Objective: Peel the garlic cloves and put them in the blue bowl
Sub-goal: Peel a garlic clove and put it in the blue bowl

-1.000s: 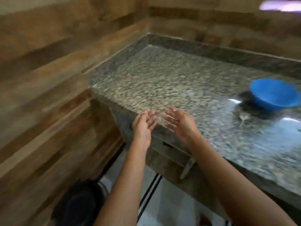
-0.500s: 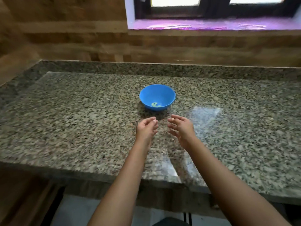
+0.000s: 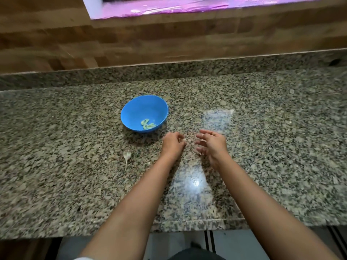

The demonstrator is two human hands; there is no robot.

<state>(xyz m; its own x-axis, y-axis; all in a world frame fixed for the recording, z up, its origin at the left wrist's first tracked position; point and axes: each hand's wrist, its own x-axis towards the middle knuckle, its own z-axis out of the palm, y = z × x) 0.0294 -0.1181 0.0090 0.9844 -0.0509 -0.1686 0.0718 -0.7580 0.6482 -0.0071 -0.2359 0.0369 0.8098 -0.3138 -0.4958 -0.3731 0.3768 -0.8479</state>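
Observation:
The blue bowl (image 3: 144, 113) stands on the granite counter (image 3: 75, 184) and holds several peeled, pale green cloves (image 3: 148, 124) at its bottom. Just right of and nearer than the bowl, my left hand (image 3: 173, 144) is low over the counter. Its fingers are curled, and its fingertips pinch a small pale piece that looks like a garlic clove (image 3: 185, 140). A short gap to the right, my right hand (image 3: 213, 142) hovers with its fingers spread and loosely bent, holding nothing. A garlic stem with papery skin (image 3: 127, 156) lies on the counter left of my left hand.
A wooden wall (image 3: 131, 40) backs the counter, with a window sill (image 3: 169, 6) above it. The counter's front edge runs below my forearms, and floor shows beyond it.
The view swung from the counter's left corner to face the bowl, then tilted down. Both hands moved onto the counter beside the bowl, and my left fingers curled around a pale piece.

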